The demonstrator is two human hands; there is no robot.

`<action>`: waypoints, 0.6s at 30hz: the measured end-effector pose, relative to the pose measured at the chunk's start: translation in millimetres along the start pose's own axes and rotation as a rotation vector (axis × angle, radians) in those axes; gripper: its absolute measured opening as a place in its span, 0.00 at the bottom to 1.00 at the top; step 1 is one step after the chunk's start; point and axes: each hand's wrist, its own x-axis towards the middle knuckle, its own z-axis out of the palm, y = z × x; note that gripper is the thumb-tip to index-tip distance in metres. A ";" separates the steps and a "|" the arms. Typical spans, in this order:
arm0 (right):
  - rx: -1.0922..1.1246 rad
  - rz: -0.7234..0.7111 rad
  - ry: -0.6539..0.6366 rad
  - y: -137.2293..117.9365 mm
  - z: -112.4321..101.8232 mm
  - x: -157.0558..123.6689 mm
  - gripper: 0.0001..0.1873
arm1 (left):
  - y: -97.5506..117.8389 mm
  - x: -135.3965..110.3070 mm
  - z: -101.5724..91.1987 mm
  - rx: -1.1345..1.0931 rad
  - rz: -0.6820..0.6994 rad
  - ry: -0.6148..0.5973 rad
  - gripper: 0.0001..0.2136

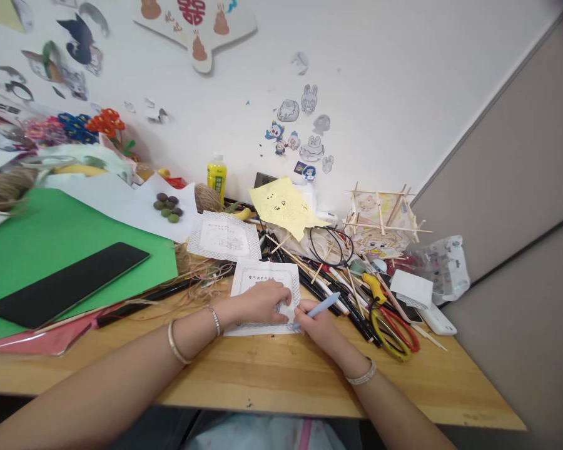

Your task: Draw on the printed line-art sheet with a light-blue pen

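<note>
Pen (321, 305): light blue, held in the right hand (318, 330). The fingers (306, 314) are closed narrowly round the lower barrel. Its long axis runs from 8 o'clock to 2 o'clock. The tip points to 8 o'clock at the lower right corner of the printed sheet (259, 279), and the free end rises toward 2 o'clock. The tip is partly hidden between the two hands, so contact with the paper is probable but not confirmed.

Left hand (263, 303): laid palm-down on the same sheet, at 9 o'clock from the pen tip. It grips nothing; its loosely curled fingers press the paper to the surface (286, 378), and the fingertips lie just beside the pen tip. The left hand is the nearer to the sheet's middle.

Printed sheet: flat near the front edge of the surface, with a patterned border. Its long axis runs 6 to 12 o'clock, heading line toward 12 o'clock.

Surroundings:
- A bundle of dark pens (326, 281) lies at 1 o'clock from the right hand.
- Scissors (394, 337) with yellow and red handles lie at 3 o'clock.
- A stick frame (385, 215) stands farther back at 2 o'clock.
- A second sheet (225, 236) lies at 12 o'clock from the left hand.
- A green card (51, 231) bearing a black slab (68, 282) lies at 9 o'clock.
- A yellow bottle (217, 175) stands against the wall at 12 o'clock.
- Both wrists carry bracelets.
</note>
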 end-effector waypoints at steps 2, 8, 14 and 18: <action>-0.001 0.000 0.006 0.7 0.0 -0.2 0.16 | -0.7 0.4 0.7 0.007 0.004 0.003 0.12; 0.022 0.037 0.004 4.6 -0.4 0.6 0.13 | -1.5 -0.1 0.8 -0.001 0.004 -0.004 0.13; 0.113 0.099 0.070 9.6 -1.1 0.7 0.15 | -1.5 0.7 4.5 -0.006 -0.013 0.010 0.13; 0.097 0.076 0.067 5.7 -1.2 -0.1 0.17 | 1.1 1.4 7.1 -0.028 -0.016 0.031 0.14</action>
